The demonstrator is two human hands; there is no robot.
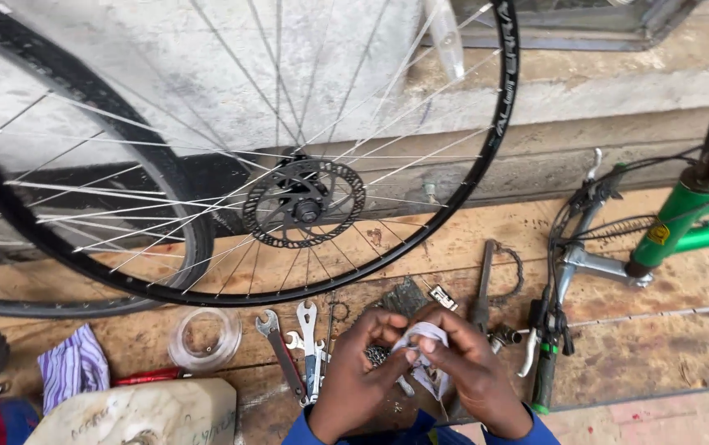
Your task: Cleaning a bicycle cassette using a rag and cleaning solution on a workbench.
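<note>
Both my hands meet low in the middle of the head view over a worn wooden board (659,346). My left hand (358,375) and my right hand (465,371) pinch a small white crumpled piece (422,339), cloth or tape, between their fingertips. Just under my fingers lies a little grey heap of small metal parts (377,355). Several open-ended spanners (295,346) lie to the left of my left hand. A bare spoked wheel rim (498,124) with a disc rotor (305,202) at its hub stands behind.
A green bicycle frame (684,214) with handlebar, brake levers and cables (564,272) lies at the right. A chain whip (486,284) rests behind my hands. A clear roll (204,338), striped cloth (74,367), pale plastic can (140,412) and a tyred wheel (194,239) sit left.
</note>
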